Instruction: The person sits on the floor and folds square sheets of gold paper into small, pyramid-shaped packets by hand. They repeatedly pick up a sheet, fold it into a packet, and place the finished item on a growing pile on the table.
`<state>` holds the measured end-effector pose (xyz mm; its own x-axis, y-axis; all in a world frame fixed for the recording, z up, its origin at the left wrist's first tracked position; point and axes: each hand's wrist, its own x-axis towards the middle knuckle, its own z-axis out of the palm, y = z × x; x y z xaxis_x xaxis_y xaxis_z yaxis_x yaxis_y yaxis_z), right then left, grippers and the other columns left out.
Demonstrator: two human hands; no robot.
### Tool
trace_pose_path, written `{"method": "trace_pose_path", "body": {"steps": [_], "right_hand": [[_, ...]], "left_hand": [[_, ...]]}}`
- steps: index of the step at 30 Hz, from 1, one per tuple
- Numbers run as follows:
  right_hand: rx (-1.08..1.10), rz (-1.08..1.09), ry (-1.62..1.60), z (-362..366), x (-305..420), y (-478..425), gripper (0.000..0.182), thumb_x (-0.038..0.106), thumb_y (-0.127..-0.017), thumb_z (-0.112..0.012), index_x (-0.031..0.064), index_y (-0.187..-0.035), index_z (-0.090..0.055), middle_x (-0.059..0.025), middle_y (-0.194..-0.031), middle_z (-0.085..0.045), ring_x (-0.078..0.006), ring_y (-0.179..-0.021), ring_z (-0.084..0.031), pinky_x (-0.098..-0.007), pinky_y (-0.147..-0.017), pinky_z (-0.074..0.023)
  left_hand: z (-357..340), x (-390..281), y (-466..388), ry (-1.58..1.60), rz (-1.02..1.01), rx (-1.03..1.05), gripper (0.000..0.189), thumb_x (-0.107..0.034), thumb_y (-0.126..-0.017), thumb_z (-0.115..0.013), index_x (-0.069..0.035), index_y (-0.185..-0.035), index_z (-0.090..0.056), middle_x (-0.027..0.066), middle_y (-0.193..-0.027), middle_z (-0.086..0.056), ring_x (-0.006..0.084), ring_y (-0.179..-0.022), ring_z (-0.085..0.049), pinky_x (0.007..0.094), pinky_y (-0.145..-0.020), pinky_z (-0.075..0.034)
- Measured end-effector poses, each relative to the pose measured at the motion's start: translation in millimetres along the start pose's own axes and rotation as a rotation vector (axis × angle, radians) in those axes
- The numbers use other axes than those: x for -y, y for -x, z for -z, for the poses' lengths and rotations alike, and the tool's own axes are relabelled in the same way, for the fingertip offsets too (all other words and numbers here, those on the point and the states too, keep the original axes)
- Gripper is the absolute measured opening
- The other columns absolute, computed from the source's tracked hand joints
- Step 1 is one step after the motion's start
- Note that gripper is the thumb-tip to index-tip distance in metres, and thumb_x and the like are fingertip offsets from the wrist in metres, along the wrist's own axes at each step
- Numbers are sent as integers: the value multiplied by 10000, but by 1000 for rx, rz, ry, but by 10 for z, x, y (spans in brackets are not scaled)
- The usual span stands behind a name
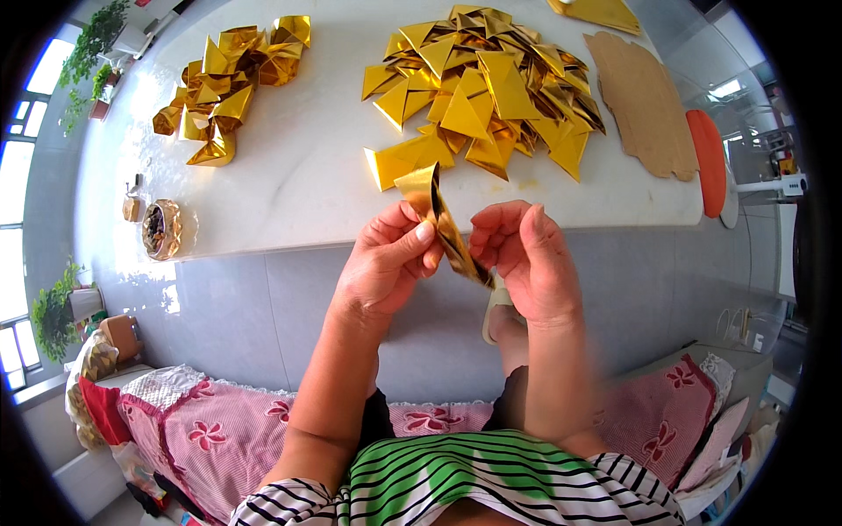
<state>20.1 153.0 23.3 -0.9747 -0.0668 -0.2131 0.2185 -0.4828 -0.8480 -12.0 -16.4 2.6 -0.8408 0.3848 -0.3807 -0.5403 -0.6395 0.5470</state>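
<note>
Between thumb and fingers, my left hand pinches a folded piece of gold foil paper, held tilted just off the near edge of the table. My right hand is at the piece's lower right side, palm facing inward with the fingers curled; whether its fingertips touch the foil is hard to tell. Beyond the hands, a large heap of flat folded gold foil pieces lies on the white tabletop. At the left is a smaller pile of opened, puffed-out gold foil shapes.
A torn piece of brown cardboard lies at the table's right, beside an orange stool seat. More flat gold sheets are at the far right. A faceted glass ashtray stands near the left corner. Behind me is a sofa with a pink cover.
</note>
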Motion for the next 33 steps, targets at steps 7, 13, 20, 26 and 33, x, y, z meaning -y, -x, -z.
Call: {"method": "trace_pose_path", "body": {"steps": [7, 13, 20, 26, 33], "right_hand": [[75, -62, -15, -70, -31, -6, 108, -24, -786, -665, 12, -851, -586, 11, -784, -582, -44, -723, -539, -182, -672, -446], [58, -37, -14, -68, -67, -14, 147, -15, -766, -693, 26, -844, -574, 13, -777, -576, -40, -713, -531, -180, -675, -454], [96, 10, 21, -66, -80, -19, 179, 5, -751, -715, 16, -861, -574, -1, -804, -586, -46, -735, -535, -191, -699, -462], [141, -49, 40, -77, -50, -6, 178, 22, -747, -725, 15, -857, -585, -1, -801, -593, -49, -741, -535, -191, -699, -459], [204, -62, -20, -2, -94, -16, 168, 20, -746, -723, 32, -813, -570, 33, -741, -542, -39, -696, -503, -181, -647, -436]], "left_hand": [[-5, 33, 3, -46, -20, 254, 230, -54, -795, -651, -3, -986, -533, 111, -830, -600, 140, -607, -574, 203, -500, -431], [24, 134, 29, 100, 25, 252, 280, -62, -761, -691, -31, -988, -530, 86, -884, -596, 159, -660, -568, 253, -546, -472], [11, 188, 11, 199, 61, 250, 303, -76, -709, -731, -27, -964, -576, 53, -829, -580, 148, -659, -553, 251, -552, -469], [108, 132, 28, 1, -6, 259, 252, -265, -763, -690, -50, -853, -596, 87, -813, -568, 194, -711, -549, 285, -607, -486], [37, 73, 43, 85, 93, 97, 111, -99, -751, -667, -36, -821, -608, 92, -829, -618, 191, -677, -591, 277, -605, -499]]}}
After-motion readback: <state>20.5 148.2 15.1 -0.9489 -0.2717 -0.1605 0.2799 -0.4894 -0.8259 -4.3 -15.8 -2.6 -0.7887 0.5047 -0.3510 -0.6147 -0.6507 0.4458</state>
